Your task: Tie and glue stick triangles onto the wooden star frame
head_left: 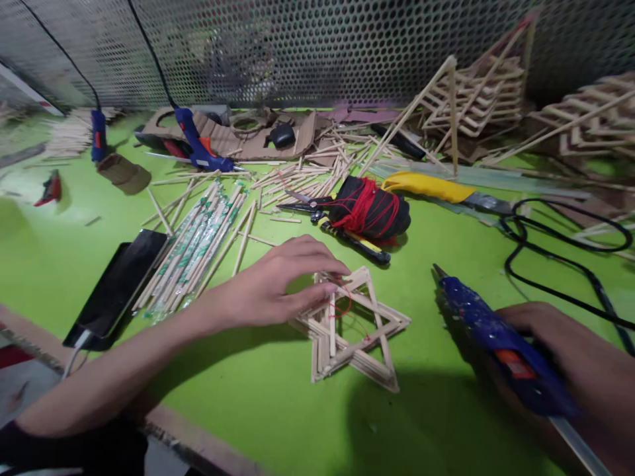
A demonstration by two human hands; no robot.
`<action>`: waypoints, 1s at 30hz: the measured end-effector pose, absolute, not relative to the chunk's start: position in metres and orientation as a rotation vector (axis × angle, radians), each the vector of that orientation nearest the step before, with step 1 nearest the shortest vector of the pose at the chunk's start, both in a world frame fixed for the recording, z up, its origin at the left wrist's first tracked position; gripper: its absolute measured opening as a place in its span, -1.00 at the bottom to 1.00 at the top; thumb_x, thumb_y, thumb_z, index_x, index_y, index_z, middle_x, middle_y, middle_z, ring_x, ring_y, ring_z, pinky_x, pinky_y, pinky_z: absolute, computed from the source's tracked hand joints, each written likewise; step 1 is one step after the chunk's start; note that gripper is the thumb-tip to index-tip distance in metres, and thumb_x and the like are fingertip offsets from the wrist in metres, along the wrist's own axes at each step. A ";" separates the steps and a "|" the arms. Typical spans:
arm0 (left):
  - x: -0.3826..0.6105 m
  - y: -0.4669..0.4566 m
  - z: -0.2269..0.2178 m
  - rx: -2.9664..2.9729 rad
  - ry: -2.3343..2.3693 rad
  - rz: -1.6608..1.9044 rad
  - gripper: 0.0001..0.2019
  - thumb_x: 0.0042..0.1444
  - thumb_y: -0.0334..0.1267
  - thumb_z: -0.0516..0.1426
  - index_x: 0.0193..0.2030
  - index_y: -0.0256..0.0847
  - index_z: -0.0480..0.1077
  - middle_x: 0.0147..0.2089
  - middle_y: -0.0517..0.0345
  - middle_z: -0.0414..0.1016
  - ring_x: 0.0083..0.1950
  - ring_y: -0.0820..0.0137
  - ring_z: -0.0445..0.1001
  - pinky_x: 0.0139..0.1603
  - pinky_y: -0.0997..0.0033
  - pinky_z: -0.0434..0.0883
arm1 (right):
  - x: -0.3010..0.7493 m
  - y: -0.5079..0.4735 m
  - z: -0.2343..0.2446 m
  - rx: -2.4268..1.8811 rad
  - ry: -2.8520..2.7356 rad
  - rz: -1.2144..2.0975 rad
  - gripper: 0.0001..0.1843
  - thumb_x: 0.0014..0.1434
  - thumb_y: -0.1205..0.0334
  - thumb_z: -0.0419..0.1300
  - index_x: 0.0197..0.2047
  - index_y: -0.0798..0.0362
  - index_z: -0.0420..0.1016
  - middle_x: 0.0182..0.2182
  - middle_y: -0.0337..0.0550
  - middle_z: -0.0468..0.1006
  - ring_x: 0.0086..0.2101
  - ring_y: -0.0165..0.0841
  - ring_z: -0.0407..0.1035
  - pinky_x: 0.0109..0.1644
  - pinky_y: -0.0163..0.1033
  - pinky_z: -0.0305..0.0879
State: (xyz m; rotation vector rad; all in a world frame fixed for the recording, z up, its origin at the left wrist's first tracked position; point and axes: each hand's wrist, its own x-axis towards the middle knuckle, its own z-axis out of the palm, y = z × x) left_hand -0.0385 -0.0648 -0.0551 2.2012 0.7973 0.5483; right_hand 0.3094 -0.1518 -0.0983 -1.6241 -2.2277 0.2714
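Two bare hands are at work over a green tabletop [278, 403]. The left hand [282, 281] has its thumb and fingers narrowed around the upper left part of a six-pointed star [360, 348] built of layered wooden sticks, which lies flat on the table between the hands. A thin red thread [368, 338] loops across the star's open middle. The right hand [570, 370] is wrapped around a blue glue gun [496, 344], its nozzle pointing up and left, apart from the star.

Just beyond the star sits a dark bundle [367, 208] wound with red thread, touching black-and-yellow cutters [367, 250]. Behind it lies a yellow-handled tool [431, 187], and a black cable [546, 264] curls at the right. Left of the star are plastic-wrapped sticks [193, 244] and, beside them, a black phone [119, 284].

Farther back, loose sticks [312, 178] spread before torn cardboard [268, 135], with another glue gun [198, 145] nearby. Stacked stick frames [476, 99] stand at the right rear, against a perforated metal panel [322, 53].
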 end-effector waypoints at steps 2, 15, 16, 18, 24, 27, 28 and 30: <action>-0.035 -0.061 -0.051 2.193 0.811 0.439 -0.84 0.29 -0.29 0.16 -0.03 -0.20 0.51 -0.07 0.11 0.59 -0.05 0.40 0.51 0.04 0.25 0.48 | 0.308 -0.152 -0.097 -1.539 -2.286 0.213 -0.74 0.04 0.13 0.03 -0.16 -0.10 0.31 -0.36 -0.20 0.44 -0.48 -0.25 0.35 -0.47 -0.20 0.20; -0.041 -0.063 -0.040 2.171 0.794 0.612 -0.88 0.18 -0.41 0.25 -0.17 -0.15 0.53 -0.15 0.17 0.60 -0.09 0.45 0.51 -0.03 0.29 0.52 | 0.277 -0.154 -0.073 -1.618 -2.225 0.202 -0.84 0.12 0.11 0.01 -0.22 -0.07 0.21 -0.40 -0.20 0.40 -0.46 -0.23 0.35 -0.37 -0.18 0.18; -0.043 -0.064 -0.039 2.179 0.798 0.620 -0.88 0.18 -0.42 0.24 -0.16 -0.15 0.53 -0.15 0.16 0.59 -0.10 0.44 0.51 -0.05 0.29 0.53 | 0.277 -0.154 -0.072 -1.631 -2.224 0.208 -0.84 0.13 0.09 0.00 -0.22 -0.07 0.21 -0.40 -0.20 0.40 -0.45 -0.23 0.35 -0.37 -0.18 0.18; -0.047 -0.067 -0.039 2.194 0.812 0.617 -0.87 0.18 -0.43 0.23 -0.15 -0.16 0.53 -0.16 0.15 0.59 -0.10 0.44 0.50 -0.06 0.30 0.53 | 0.277 -0.155 -0.073 -1.641 -2.228 0.215 -0.83 0.15 0.07 0.00 -0.21 -0.07 0.21 -0.40 -0.19 0.40 -0.44 -0.23 0.35 -0.37 -0.18 0.17; -0.054 -0.067 -0.044 2.203 0.877 0.663 -0.90 0.17 -0.43 0.24 -0.18 -0.20 0.52 -0.19 0.14 0.58 -0.14 0.44 0.52 -0.11 0.34 0.54 | 0.276 -0.157 -0.073 -1.669 -2.241 0.202 -0.83 0.14 0.08 0.00 -0.22 -0.07 0.21 -0.37 -0.16 0.41 -0.43 -0.23 0.36 -0.39 -0.19 0.16; -0.057 -0.065 -0.048 2.199 0.888 0.667 -0.90 0.18 -0.41 0.24 -0.17 -0.21 0.53 -0.19 0.12 0.58 -0.14 0.43 0.52 -0.11 0.32 0.55 | 0.273 -0.157 -0.073 -1.698 -2.232 0.174 -0.83 0.10 0.10 0.03 -0.22 -0.07 0.21 -0.37 -0.15 0.42 -0.43 -0.22 0.35 -0.39 -0.20 0.16; -0.058 -0.065 -0.050 2.201 0.891 0.663 -0.91 0.18 -0.40 0.24 -0.17 -0.21 0.53 -0.19 0.12 0.58 -0.14 0.43 0.52 -0.10 0.32 0.55 | 0.272 -0.158 -0.072 -1.705 -2.232 0.168 -0.84 0.11 0.11 0.02 -0.22 -0.07 0.21 -0.38 -0.16 0.42 -0.44 -0.22 0.35 -0.40 -0.20 0.15; -0.060 -0.064 -0.052 2.218 0.893 0.651 -0.91 0.18 -0.40 0.24 -0.17 -0.20 0.53 -0.19 0.12 0.57 -0.14 0.43 0.52 -0.11 0.32 0.55 | 0.270 -0.158 -0.072 -1.719 -2.231 0.141 -0.87 0.13 0.12 0.01 -0.23 -0.07 0.20 -0.40 -0.17 0.42 -0.45 -0.22 0.35 -0.41 -0.20 0.14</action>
